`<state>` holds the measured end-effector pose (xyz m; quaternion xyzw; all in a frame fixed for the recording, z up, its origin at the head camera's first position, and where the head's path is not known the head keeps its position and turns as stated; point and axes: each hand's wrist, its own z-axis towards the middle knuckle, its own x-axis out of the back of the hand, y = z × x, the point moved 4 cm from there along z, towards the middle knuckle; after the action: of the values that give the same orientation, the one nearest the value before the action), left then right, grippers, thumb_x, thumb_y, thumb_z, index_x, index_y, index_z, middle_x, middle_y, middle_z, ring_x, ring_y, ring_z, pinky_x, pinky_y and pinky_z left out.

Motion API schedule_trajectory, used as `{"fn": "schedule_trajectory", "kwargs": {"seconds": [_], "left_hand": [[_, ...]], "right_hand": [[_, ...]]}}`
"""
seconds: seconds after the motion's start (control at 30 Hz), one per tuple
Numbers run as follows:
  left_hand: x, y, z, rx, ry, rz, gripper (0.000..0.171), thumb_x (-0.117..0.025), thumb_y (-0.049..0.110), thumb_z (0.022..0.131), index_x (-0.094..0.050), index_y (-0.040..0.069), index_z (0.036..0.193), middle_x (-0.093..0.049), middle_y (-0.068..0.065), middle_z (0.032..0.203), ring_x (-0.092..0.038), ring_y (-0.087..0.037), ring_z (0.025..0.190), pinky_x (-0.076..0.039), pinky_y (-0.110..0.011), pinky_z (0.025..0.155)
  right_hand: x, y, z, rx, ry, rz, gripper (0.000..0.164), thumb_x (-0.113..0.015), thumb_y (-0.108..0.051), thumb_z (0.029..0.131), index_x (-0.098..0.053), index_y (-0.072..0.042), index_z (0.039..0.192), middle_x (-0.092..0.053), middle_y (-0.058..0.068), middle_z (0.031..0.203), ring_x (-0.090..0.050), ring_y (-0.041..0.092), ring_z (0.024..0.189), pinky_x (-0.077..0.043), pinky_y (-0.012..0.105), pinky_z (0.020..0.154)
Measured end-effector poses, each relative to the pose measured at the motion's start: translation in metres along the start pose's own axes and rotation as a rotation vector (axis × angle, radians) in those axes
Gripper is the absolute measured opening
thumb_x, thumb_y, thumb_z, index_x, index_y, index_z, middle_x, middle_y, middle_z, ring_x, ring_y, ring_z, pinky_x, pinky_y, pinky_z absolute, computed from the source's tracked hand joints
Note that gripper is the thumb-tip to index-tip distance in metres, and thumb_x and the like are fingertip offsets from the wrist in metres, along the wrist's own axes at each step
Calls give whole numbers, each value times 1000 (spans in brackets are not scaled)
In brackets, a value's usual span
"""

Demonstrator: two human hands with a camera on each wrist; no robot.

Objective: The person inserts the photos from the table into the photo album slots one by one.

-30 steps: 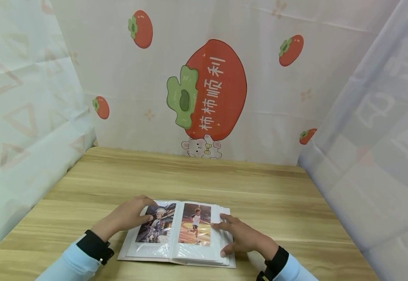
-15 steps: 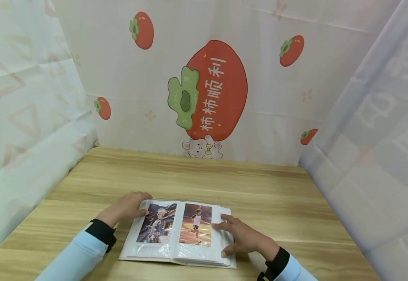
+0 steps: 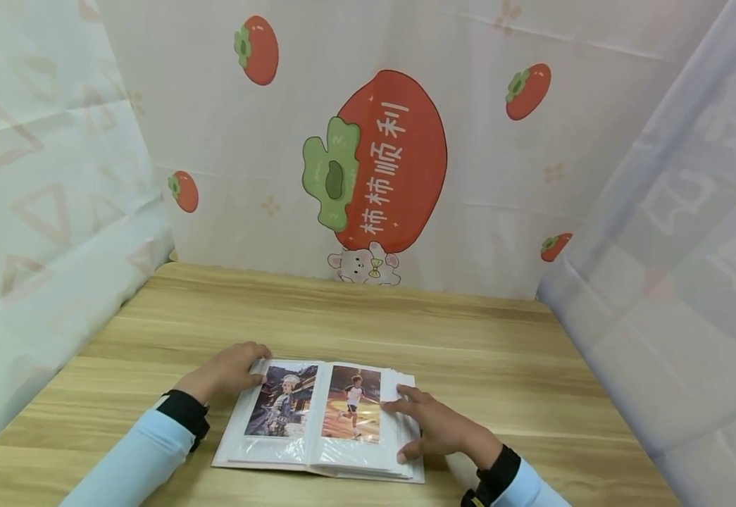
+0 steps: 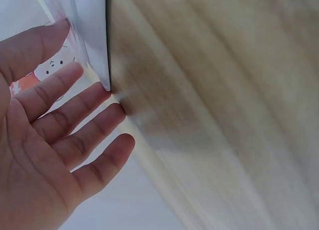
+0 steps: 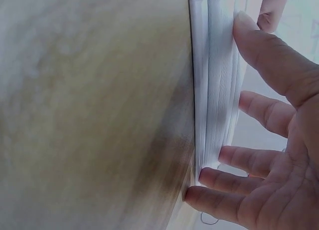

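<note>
A photo album (image 3: 348,458) lies spread on the wooden table, with one photo on each page. The left photo (image 3: 282,401) shows a figure in a white hat and patterned clothes; the right photo (image 3: 351,405) shows a runner. My left hand (image 3: 231,370) rests at the album's upper left corner, thumb on the page edge, fingers fairly straight. In the left wrist view the fingertips (image 4: 102,88) touch the cover's corner. My right hand (image 3: 434,426) lies spread over the right edge. The right wrist view shows its thumb and fingers (image 5: 249,160) along the thick page stack.
The wood-grain table (image 3: 342,324) extends behind and to both sides of the album. A pale cloth backdrop (image 3: 482,225) with printed persimmons stands at the back, and cloth walls (image 3: 57,232) flank both sides. Each wrist wears a black strap (image 3: 184,415).
My left hand has slid left and slightly away from me, off the left photo to the album's corner. The right hand and the album have stayed in place.
</note>
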<state>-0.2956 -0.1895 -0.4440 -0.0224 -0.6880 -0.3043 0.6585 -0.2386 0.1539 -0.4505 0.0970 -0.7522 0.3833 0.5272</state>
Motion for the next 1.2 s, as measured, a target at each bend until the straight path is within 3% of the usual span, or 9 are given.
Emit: {"fn": "schedule_trajectory", "kwargs": {"seconds": [0.23, 0.4, 0.57, 0.77, 0.97, 1.2], "left_hand": [[1, -7, 9, -28, 0, -32, 23, -71, 11, 79, -62, 3, 99, -59, -8, 92, -55, -25, 82, -45, -43, 73], [1, -10, 13, -43, -6, -79, 19, -71, 14, 79, -61, 5, 92, -56, -6, 87, -55, -25, 81, -45, -43, 72], [1, -10, 15, -5, -12, -100, 20, -72, 18, 79, -61, 6, 90, -50, -4, 83, -47, -22, 76, -42, -41, 69], [0, -9, 15, 27, -24, -109, 23, -71, 20, 79, -65, 4, 95, -50, -6, 87, -48, -25, 80, -42, -42, 70], [0, -14, 14, 65, 5, -139, 21, -70, 24, 80, -66, 8, 93, -46, -7, 87, -39, -25, 79, -35, -38, 65], [3, -14, 9, 52, 13, -259, 32, -66, 16, 84, -59, -3, 108, -57, -16, 101, -54, -33, 92, -45, -44, 74]], "right_hand": [[1, -1, 1, -23, 6, -26, 73, -76, -39, 73, -48, -19, 137, -27, 19, 145, -30, 39, 128, -35, 53, 94], [2, -2, 2, -37, 1, -30, 73, -77, -39, 72, -48, -19, 137, -28, 18, 145, -31, 39, 128, -35, 54, 93], [3, -2, 1, -40, 1, -30, 74, -77, -39, 72, -48, -19, 137, -28, 18, 145, -31, 38, 128, -35, 54, 93], [3, -1, 2, -55, -1, -26, 74, -78, -39, 71, -48, -20, 136, -28, 17, 146, -31, 38, 128, -35, 53, 93], [3, -2, 2, -54, -4, -24, 74, -78, -39, 71, -48, -20, 136, -28, 17, 145, -32, 38, 128, -35, 53, 93], [3, -2, 2, -32, 1, -24, 74, -78, -38, 72, -48, -18, 137, -28, 18, 145, -32, 39, 128, -35, 53, 94]]}}
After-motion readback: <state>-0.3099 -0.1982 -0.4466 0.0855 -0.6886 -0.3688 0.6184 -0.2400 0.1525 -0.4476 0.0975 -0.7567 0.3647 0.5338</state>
